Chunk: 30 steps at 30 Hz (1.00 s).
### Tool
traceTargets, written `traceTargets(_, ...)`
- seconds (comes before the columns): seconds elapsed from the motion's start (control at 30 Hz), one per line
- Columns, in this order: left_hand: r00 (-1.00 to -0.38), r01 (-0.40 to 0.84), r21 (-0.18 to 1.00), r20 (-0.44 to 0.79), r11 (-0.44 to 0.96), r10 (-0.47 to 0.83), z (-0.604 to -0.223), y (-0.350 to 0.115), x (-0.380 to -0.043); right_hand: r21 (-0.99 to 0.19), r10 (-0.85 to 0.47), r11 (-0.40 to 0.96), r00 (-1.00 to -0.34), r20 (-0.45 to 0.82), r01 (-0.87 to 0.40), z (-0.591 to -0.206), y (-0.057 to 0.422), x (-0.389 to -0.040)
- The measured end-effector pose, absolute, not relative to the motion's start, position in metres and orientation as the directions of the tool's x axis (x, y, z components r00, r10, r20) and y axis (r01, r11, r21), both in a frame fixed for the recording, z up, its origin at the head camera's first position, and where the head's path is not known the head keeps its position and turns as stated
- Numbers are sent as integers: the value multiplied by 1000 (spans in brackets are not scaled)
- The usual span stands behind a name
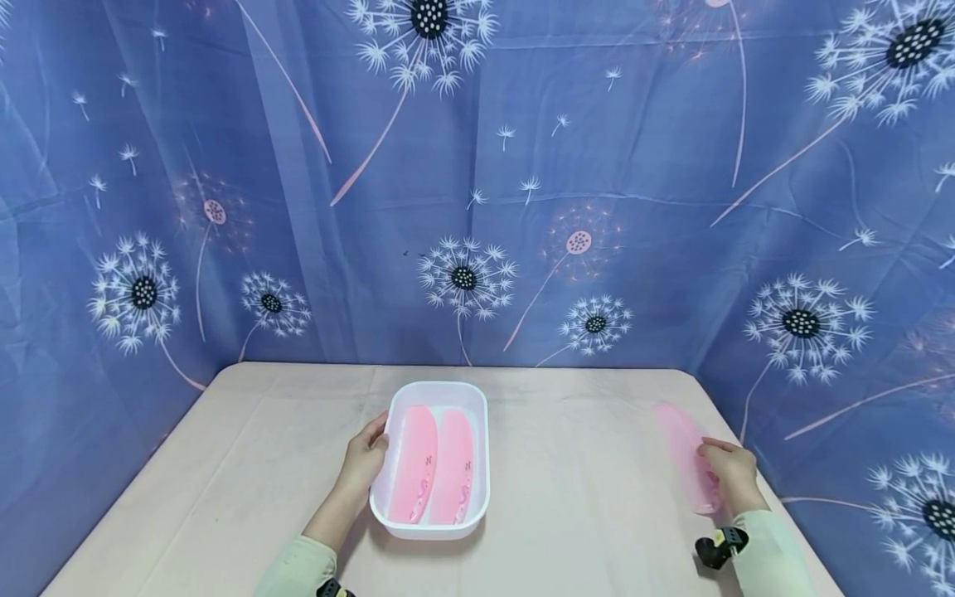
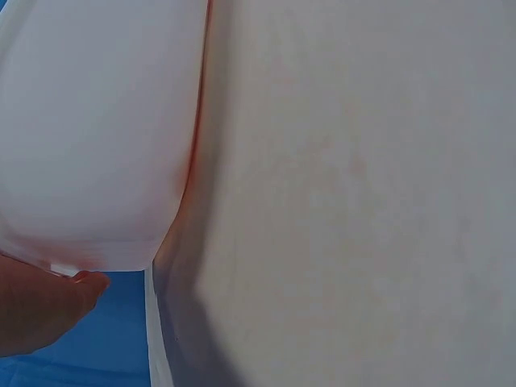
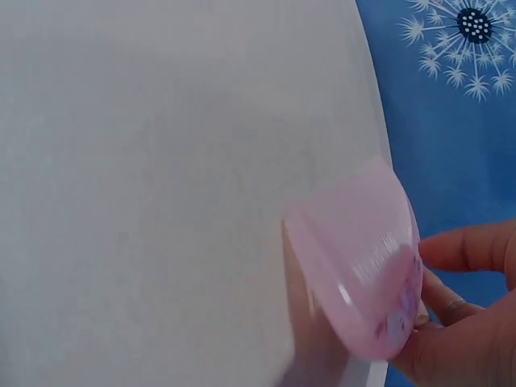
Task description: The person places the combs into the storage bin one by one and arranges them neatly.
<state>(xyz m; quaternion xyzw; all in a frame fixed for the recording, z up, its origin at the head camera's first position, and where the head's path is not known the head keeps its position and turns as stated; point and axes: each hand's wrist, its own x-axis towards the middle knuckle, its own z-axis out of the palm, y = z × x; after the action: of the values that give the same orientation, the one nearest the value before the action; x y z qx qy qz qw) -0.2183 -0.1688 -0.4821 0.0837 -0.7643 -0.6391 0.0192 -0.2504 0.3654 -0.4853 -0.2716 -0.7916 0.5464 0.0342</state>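
Note:
My left hand [image 1: 366,452] holds a white plastic box [image 1: 429,533] by its left side, thumb at the rim. In the left wrist view, part of that hand [image 2: 48,302] shows against the outside of the box [image 2: 97,145]. Two pink crescent-shaped plastic pieces, a left one [image 1: 413,464] and a right one [image 1: 452,464], lie side by side inside, with small printed patterns near their lower ends. Off to the right, my right hand [image 1: 731,471] pinches a similar pink crescent-shaped piece [image 1: 685,460] by its right edge. This piece [image 3: 355,250] looks thin and glossy in the right wrist view.
Under everything is a table with a pale cloth [image 1: 582,464]. A blue curtain [image 1: 522,166] with dandelion prints hangs behind it and along both sides. The right hand is close to the table's right edge. A black wrist camera [image 1: 719,547] sits on the right wrist.

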Motion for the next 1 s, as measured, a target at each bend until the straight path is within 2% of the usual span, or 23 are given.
traceTargets(0.27, -984, -110, 979, -83, 169, -159, -482, -168, -219, -930, 430, 156, -871, -238, 332, -483, 363, -251)
traceTargets(0.53, -985, -106, 978, -80, 178, -150, -482, -169, -218, -958, 316, 60, -915, -249, 281, -479, 358, -249)
traceTargets(1.0, -985, -119, 977, -93, 176, -146, -483, -169, -220, -967, 181, -69, -950, -255, 247, -472, 335, -248)
